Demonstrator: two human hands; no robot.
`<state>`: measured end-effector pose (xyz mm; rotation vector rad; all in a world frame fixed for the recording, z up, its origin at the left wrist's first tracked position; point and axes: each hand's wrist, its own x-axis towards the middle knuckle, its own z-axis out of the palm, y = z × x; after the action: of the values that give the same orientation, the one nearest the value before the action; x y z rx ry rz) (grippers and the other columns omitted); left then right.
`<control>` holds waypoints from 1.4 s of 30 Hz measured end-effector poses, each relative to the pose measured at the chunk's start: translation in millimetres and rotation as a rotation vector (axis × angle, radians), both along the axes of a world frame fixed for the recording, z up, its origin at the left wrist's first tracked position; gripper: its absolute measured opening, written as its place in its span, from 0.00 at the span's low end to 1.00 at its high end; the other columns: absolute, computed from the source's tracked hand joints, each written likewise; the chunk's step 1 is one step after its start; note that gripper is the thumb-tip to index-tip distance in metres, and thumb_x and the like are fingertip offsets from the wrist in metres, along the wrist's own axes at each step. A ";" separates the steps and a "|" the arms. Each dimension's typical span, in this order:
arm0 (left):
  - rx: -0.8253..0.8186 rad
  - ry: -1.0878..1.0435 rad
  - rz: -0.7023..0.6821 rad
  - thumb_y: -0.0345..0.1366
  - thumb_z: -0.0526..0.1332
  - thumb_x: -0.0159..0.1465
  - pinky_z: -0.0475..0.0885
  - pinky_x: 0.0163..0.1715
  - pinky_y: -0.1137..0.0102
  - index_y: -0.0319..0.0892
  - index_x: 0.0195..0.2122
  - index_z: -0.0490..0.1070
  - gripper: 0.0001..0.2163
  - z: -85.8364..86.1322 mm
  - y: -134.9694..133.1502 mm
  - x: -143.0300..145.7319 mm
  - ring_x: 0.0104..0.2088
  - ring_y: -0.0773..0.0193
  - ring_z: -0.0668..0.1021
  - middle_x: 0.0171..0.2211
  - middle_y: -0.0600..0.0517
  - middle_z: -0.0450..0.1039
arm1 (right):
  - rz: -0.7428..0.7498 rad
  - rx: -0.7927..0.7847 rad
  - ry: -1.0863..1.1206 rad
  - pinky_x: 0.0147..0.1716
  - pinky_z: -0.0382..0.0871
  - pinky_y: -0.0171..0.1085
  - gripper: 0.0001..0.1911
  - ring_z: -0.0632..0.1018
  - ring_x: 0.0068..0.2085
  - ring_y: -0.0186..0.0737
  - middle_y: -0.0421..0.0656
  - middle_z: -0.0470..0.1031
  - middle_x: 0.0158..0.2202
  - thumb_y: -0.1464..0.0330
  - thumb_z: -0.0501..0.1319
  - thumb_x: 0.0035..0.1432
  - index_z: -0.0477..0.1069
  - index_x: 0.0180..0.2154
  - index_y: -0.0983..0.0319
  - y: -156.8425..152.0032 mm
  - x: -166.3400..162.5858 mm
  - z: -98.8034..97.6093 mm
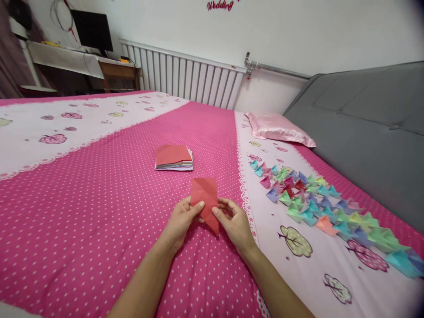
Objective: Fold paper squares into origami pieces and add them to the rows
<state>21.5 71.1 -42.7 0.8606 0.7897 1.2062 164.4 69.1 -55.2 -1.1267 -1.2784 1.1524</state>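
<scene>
A folded red paper sheet (204, 192) is held between the person's two hands, above the pink, white-dotted middle band of the bedspread (99, 212), near the centre of the scene. Its far end is squared off, and its near end narrows to a slanting point on the right. The left grip (181, 218) grasps the sheet's left edge, thumb pressed on the upper face and the other fingers partly hidden beneath. The right grip (234, 221) pinches the right edge likewise, its thumb on the paper just beside the left thumb. Beyond the hands and slightly left, a stack of paper (172, 155) with a red sheet on top lies on the bedspread. To the right, many small origami boats (311, 207) in blue, green, pink, red, yellow and orange sit close together in slanting rows on the white printed band. Farther off, a pink satin pillow (278, 128) lies beside the grey padded headboard (357, 106). A white radiator (185, 73) lines the far wall, and at far left a black monitor (92, 30) stands on a cloth-covered worktop (66, 57).
</scene>
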 end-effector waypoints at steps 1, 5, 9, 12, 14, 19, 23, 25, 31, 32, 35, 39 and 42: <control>-0.004 0.003 -0.023 0.37 0.64 0.54 0.66 0.24 0.77 0.35 0.31 0.71 0.09 -0.5 -0.6 -0.1 0.22 0.72 0.71 0.23 0.52 0.72 | 0.000 0.014 0.008 0.36 0.70 0.37 0.19 0.77 0.38 0.41 0.47 0.76 0.39 0.63 0.64 0.48 0.69 0.42 0.63 -0.1 -0.2 1.0; -0.009 0.015 -0.114 0.36 0.63 0.54 0.64 0.22 0.78 0.35 0.34 0.72 0.10 -1.5 -2.9 -0.1 0.21 0.73 0.70 0.24 0.52 0.72 | 0.033 0.036 0.094 0.39 0.70 0.38 0.15 0.77 0.38 0.40 0.46 0.76 0.40 0.65 0.62 0.51 0.69 0.42 0.62 -1.8 -0.9 4.7; 0.004 -0.001 -0.180 0.36 0.63 0.55 0.68 0.32 0.74 0.36 0.38 0.72 0.12 -0.3 -4.7 0.4 0.28 0.67 0.75 0.30 0.48 0.75 | 0.037 0.055 0.158 0.40 0.70 0.37 0.12 0.77 0.39 0.40 0.45 0.76 0.39 0.66 0.61 0.52 0.70 0.40 0.62 -2.8 -1.1 5.7; -0.004 0.010 -0.220 0.35 0.63 0.55 0.68 0.35 0.72 0.35 0.40 0.72 0.12 0.5 -5.1 0.6 0.31 0.65 0.75 0.33 0.46 0.76 | 0.015 0.056 0.185 0.40 0.69 0.37 0.12 0.76 0.39 0.40 0.44 0.76 0.39 0.67 0.61 0.52 0.70 0.39 0.63 -2.0 -0.5 4.8; -0.003 0.020 -0.235 0.36 0.63 0.55 0.68 0.34 0.72 0.35 0.40 0.72 0.13 0.6 -4.9 0.8 0.30 0.66 0.75 0.32 0.46 0.76 | -0.012 0.048 0.217 0.40 0.69 0.37 0.11 0.77 0.38 0.39 0.44 0.76 0.38 0.67 0.62 0.52 0.69 0.39 0.62 -1.2 0.4 4.1; -0.048 0.082 -0.162 0.36 0.67 0.50 0.64 0.24 0.77 0.34 0.39 0.71 0.16 1.2 -4.0 1.1 0.20 0.72 0.71 0.22 0.51 0.73 | -0.101 0.025 0.318 0.36 0.70 0.37 0.19 0.77 0.35 0.39 0.42 0.76 0.35 0.68 0.62 0.51 0.63 0.46 0.59 -1.6 2.3 4.7; -0.082 0.079 -0.121 0.37 0.67 0.49 0.63 0.22 0.79 0.35 0.35 0.72 0.14 1.9 -4.1 0.9 0.19 0.74 0.70 0.22 0.52 0.74 | -0.127 0.089 0.253 0.39 0.70 0.39 0.30 0.76 0.40 0.41 0.43 0.75 0.40 0.68 0.61 0.52 0.53 0.56 0.55 -2.5 3.6 9.8; -0.093 0.080 -0.124 0.37 0.67 0.50 0.63 0.22 0.79 0.35 0.32 0.73 0.12 2.3 -4.7 0.7 0.20 0.74 0.71 0.23 0.52 0.74 | -0.138 0.158 0.148 0.46 0.66 0.41 0.28 0.73 0.47 0.41 0.44 0.73 0.46 0.68 0.60 0.52 0.58 0.55 0.55 -1.9 6.7 12.6; -0.112 0.056 -0.167 0.37 0.66 0.51 0.67 0.27 0.76 0.36 0.32 0.73 0.10 1.9 -6.1 -0.3 0.25 0.69 0.75 0.26 0.50 0.75 | -0.093 0.168 0.005 0.50 0.62 0.41 0.21 0.71 0.50 0.42 0.42 0.72 0.48 0.66 0.62 0.51 0.68 0.49 0.55 1.8 21.8 18.7; -0.113 0.056 -0.168 0.37 0.66 0.51 0.67 0.26 0.76 0.36 0.31 0.73 0.10 1.3 -6.0 -0.5 0.25 0.70 0.75 0.25 0.50 0.75 | -0.080 0.151 0.009 0.48 0.64 0.40 0.24 0.72 0.47 0.41 0.42 0.73 0.46 0.66 0.62 0.50 0.66 0.51 0.55 2.4 23.8 19.4; -0.117 0.063 -0.177 0.37 0.66 0.51 0.66 0.24 0.78 0.36 0.29 0.73 0.09 -1.0 -5.6 -1.1 0.23 0.72 0.74 0.24 0.51 0.75 | 0.015 0.048 0.054 0.39 0.69 0.39 0.26 0.76 0.38 0.40 0.42 0.77 0.38 0.65 0.62 0.50 0.64 0.53 0.55 4.4 29.2 20.5; -0.118 0.054 -0.163 0.37 0.67 0.50 0.67 0.26 0.77 0.37 0.28 0.72 0.09 -2.8 -5.4 -1.2 0.24 0.71 0.74 0.24 0.52 0.74 | 0.114 -0.053 0.059 0.42 0.68 0.39 0.14 0.76 0.41 0.42 0.44 0.78 0.39 0.64 0.64 0.48 0.75 0.39 0.59 7.1 37.9 20.6; -0.101 0.080 -0.137 0.37 0.67 0.49 0.65 0.24 0.79 0.37 0.26 0.72 0.09 -1.9 -5.3 -1.0 0.22 0.73 0.72 0.22 0.53 0.73 | 0.161 -0.137 0.079 0.43 0.68 0.41 0.14 0.77 0.40 0.43 0.46 0.78 0.38 0.64 0.66 0.46 0.76 0.37 0.61 6.6 42.2 22.4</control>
<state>20.5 65.8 -44.6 0.8696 0.8359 1.0084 206.6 75.7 -32.8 -1.0807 -1.2627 1.4086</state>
